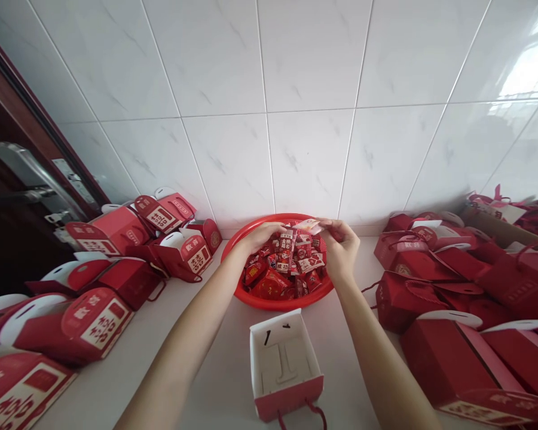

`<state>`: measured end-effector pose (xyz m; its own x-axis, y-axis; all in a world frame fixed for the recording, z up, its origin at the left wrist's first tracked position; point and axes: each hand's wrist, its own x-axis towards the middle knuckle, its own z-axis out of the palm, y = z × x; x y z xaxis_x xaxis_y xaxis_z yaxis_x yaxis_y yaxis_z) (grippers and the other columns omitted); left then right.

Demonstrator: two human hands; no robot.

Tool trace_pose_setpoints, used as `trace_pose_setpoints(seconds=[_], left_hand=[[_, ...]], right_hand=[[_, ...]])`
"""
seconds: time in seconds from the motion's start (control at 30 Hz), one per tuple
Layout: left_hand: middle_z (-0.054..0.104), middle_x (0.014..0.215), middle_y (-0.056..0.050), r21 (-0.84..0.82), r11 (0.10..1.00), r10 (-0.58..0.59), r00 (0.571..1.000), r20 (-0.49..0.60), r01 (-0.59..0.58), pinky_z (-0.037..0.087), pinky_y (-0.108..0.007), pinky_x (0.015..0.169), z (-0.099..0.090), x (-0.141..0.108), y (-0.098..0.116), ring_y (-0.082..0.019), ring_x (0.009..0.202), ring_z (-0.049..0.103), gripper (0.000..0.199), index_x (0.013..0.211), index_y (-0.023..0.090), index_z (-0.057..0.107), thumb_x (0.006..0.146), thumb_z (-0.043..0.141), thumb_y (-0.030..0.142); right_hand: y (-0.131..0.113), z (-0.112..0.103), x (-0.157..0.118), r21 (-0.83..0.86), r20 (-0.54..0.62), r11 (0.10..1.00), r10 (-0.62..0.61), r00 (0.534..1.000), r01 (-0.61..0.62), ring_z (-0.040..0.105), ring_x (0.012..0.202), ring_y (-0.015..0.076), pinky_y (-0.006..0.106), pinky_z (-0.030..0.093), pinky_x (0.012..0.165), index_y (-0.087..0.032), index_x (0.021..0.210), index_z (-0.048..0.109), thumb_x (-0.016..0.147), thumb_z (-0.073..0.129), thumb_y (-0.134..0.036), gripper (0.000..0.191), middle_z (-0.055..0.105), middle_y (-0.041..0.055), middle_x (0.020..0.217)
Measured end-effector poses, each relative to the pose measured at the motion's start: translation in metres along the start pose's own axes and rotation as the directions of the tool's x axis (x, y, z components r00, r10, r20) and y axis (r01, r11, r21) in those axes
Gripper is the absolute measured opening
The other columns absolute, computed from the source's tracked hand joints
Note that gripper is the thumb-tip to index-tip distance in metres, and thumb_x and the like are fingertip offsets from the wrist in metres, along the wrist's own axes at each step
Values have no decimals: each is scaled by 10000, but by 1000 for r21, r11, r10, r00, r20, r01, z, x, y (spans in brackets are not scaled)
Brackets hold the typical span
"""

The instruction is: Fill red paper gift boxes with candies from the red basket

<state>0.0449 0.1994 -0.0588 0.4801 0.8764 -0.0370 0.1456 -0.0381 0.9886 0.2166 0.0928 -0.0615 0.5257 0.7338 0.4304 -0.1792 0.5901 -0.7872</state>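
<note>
White counter (224, 364) under everything, with red boxes crowding the left (96, 325) and right (448, 352) of the frame, plenty of them chopped off by the edges. Red basket (269, 303) sits mid-frame against the wall, full of wrapped sweets (271, 283). Just below it, bottom centre, there's an open box (289, 399), mouth up, long axis running roughly up-down. That's the layout that matters imo: both hands are over the basket, box straight down the frame between the forearms, neither hand obviously nearer to it.

Right hand (341, 248) has a pale packet (308, 226) pinched between thumb and fingers, over the basket's upper right, long axis roughly sideways. Left hand (263, 236) reaches in from the other side, fingertips by the top of a red packet (286, 254); can't tell if it's gripping that. Pale packet's print is unreadable, and the box's cord (316, 412) runs off the bottom.
</note>
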Motion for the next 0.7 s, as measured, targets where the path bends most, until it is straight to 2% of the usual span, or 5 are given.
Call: trace_pose_setpoints(seconds=[0.1,0.17,0.27,0.47,0.7], left_hand=[[648,664,14,78,997,25,1000,6,-26,419,-268,603,-2,-4,-3,-158,628,552,108,711,191,689,732,676,296],[666,668,8,135,990,51,999,4,-52,435,-270,645,-1,-3,-4,-182,692,586,104,684,203,687,739,678,291],[686,681,18,208,973,99,995,4,-98,451,-260,706,3,4,-5,-198,776,614,79,652,228,670,714,708,257],[626,583,42,350,924,154,988,19,-151,418,-262,615,11,10,1,-183,640,569,137,637,249,655,695,735,345],[508,520,33,540,816,229,973,25,-206,283,-274,551,24,-20,17,-147,528,411,326,522,215,536,762,677,386]], right_hand=[[-21,11,-5,198,95,965,158,983,-174,561,537,123,271,486,575,-207,724,610,656,814,-343,254,616,-37,591],[-37,17,-10,223,198,940,214,957,-256,491,474,94,238,413,494,-200,700,582,659,840,-363,308,554,-52,524],[-56,22,-19,212,250,934,234,940,-289,362,414,61,215,290,426,-210,773,587,667,865,-360,333,445,-99,454],[-72,22,-26,230,236,936,212,948,-267,293,409,48,213,223,411,-221,822,596,665,869,-358,343,394,-113,474],[-81,26,-28,360,99,906,198,975,-220,313,414,56,248,229,420,-230,791,552,614,884,-322,387,458,-98,530]])
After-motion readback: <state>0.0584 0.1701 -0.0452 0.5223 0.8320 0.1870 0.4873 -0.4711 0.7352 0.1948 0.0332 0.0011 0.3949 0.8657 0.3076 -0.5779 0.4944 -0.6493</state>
